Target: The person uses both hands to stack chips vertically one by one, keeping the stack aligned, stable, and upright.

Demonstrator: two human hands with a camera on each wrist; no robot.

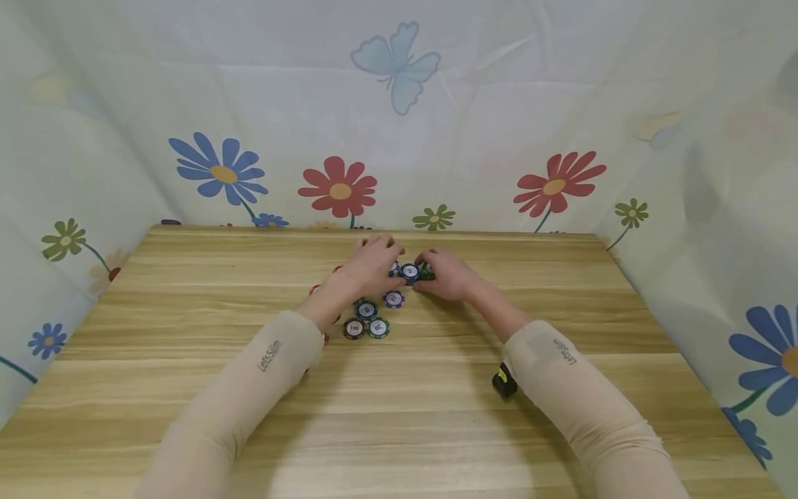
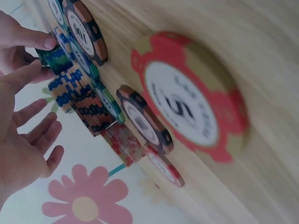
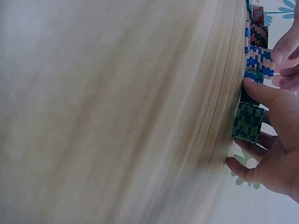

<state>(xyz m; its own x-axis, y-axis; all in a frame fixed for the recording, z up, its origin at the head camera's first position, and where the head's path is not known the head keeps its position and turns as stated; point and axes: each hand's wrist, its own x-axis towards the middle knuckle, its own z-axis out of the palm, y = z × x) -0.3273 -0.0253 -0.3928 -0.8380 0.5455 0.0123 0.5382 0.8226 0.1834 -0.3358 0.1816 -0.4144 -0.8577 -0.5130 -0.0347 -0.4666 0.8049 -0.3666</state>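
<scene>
A row of poker chip stacks stands toward the back of the table: a green stack (image 3: 248, 122), a blue-green stack (image 3: 251, 91), a blue-and-tan stack (image 3: 260, 61), a brown-and-black stack (image 2: 95, 113) and a red stack (image 2: 124, 143). My right hand (image 1: 449, 276) curls round the right end of the row, its thumb against the blue-green stack and other fingers behind the green one. Beside the blue-and-tan stack hovers my left hand (image 1: 373, 267), fingers loosely extended and thumb pointing toward the chips. Its contact with them is unclear.
Loose chips lie in front of the row, among them a "100" chip (image 1: 354, 328), a green-edged chip (image 1: 377, 328), a purple chip (image 1: 394, 299) and a red "5" chip (image 2: 187, 100). A black-and-yellow object (image 1: 504, 381) sits by the right sleeve. Flowered cloth surrounds the wooden table (image 1: 405, 443).
</scene>
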